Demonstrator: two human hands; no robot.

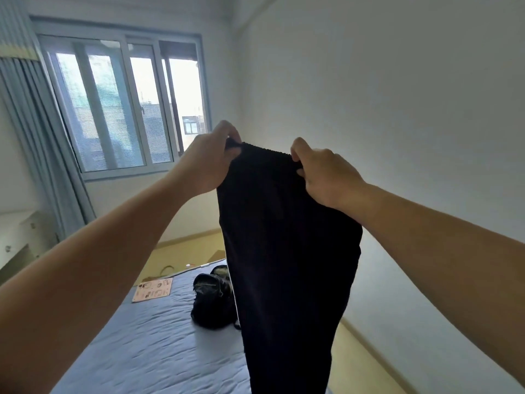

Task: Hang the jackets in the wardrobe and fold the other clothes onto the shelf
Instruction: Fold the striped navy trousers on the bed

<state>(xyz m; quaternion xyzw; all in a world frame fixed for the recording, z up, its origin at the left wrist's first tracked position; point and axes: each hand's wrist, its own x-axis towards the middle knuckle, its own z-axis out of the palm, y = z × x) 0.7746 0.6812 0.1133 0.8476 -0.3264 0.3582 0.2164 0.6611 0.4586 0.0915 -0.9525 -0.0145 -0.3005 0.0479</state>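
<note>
A pair of black trousers (287,251) hangs full length in front of me, held up by its ribbed waistband above the bed. My left hand (211,159) pinches the waistband's left corner. My right hand (321,172) pinches the right corner. Both arms are stretched forward and up. The trouser legs drop down past the bottom of the view. No wardrobe or shelf is in sight.
Below lies a bed with a blue sheet (147,345). On it sit a black bag or crumpled dark garment (211,300) and a pink printed card (153,290). A window (122,103) with a grey curtain (37,155) is at the left, and a white dresser (20,237).
</note>
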